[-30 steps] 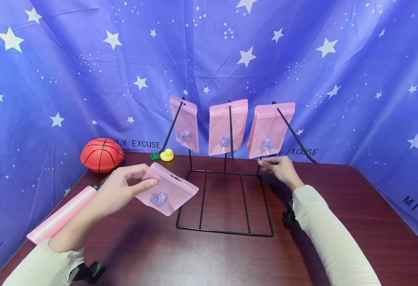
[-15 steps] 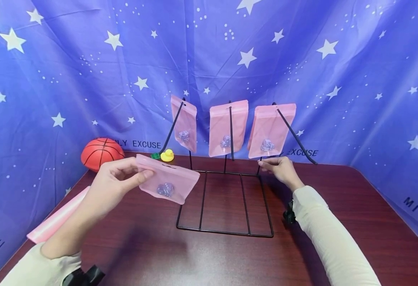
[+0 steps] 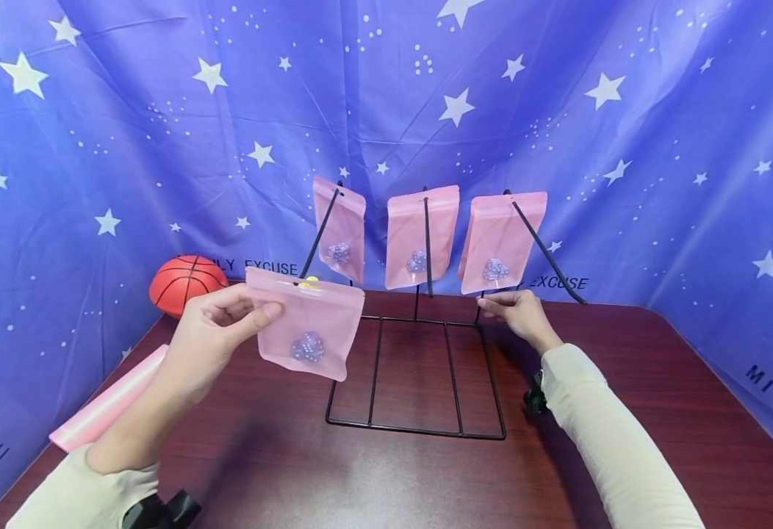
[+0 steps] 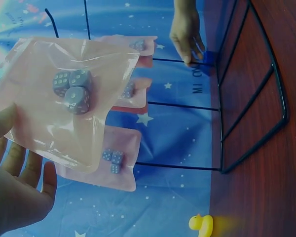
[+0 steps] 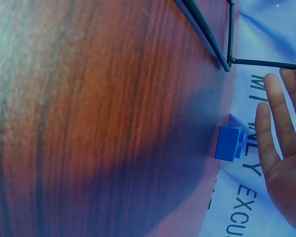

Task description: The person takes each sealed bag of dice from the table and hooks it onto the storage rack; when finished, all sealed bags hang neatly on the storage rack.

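My left hand (image 3: 211, 330) pinches a pink zip bag (image 3: 314, 312) by its upper left edge, thumb in front. Three bluish dice (image 4: 74, 90) lie at the bottom of the bag, which hangs almost upright left of the black wire rack (image 3: 416, 429). With thumb and fingertips, my right hand (image 3: 522, 316) grips the rack's right upright; in the right wrist view the other fingers stand extended. Pink bags with dice hang from the rack's hooks: a left bag (image 3: 347, 228), a middle bag (image 3: 405, 228) and a right bag (image 3: 495, 231).
A small red basketball (image 3: 188, 285) sits at the table's back left. Near it lies a long shiny pink item (image 3: 112, 400), partly behind my left forearm. A yellow duck (image 4: 203, 225) is mostly hidden in the head view. A blue toy brick (image 5: 229, 143) stands near the right upright.
My left hand has raised the bag and turned it from tilted to nearly upright; it now covers most of the duck. My right hand stays on the rack's upright.
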{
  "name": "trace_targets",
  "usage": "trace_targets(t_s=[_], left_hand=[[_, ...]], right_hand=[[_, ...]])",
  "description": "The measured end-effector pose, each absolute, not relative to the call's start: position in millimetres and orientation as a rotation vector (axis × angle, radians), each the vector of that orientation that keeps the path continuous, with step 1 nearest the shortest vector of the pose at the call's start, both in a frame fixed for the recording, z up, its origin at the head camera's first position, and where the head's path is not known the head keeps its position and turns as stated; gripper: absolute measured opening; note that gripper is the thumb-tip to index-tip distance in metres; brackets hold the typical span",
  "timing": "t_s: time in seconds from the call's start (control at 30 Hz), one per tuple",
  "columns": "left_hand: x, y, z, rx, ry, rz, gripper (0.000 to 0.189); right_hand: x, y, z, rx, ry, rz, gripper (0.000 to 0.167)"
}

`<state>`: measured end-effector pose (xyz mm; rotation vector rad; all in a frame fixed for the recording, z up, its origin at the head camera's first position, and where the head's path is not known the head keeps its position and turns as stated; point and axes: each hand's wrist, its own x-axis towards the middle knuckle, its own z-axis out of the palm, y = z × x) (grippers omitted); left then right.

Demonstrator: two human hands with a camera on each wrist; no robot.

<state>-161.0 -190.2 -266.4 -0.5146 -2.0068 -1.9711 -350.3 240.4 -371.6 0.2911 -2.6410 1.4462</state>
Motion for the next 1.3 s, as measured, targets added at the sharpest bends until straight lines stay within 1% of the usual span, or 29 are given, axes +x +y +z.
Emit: trace_targets(t_s=[0.27,0.47,0.67,0.97,1.13,1.3], left_hand=[[-163,-189,-269,-0.503,-1.964,-2.015,0.028],[-163,-190,-272,-0.462,-1.974,-2.052,0.03],[-163,-190,-273,-0.476,-1.951,-2.062,0.03],[-169,-185,-275,-0.463,-1.925,-2.06,0.02],[-174,-183,-275,-0.427,-1.938,-2.006,0.022],[-181,-182,-276,-0.396,-1.952,-1.935,0.019]], right_hand=[[-351,240,-372,0.294,-2.657,1.44,0.037],[-351,241,-372,0.294,-2.656,1.427,0.037],[-350,240,-372,0.301,-2.659,1.445,0.038],[-349,240,-371,0.292,-2.656,1.459,0.035],[-348,241,-370,0.303,-2.648,1.466,0.038],[-348,241,-371,0.303,-2.646,1.456,0.039]])
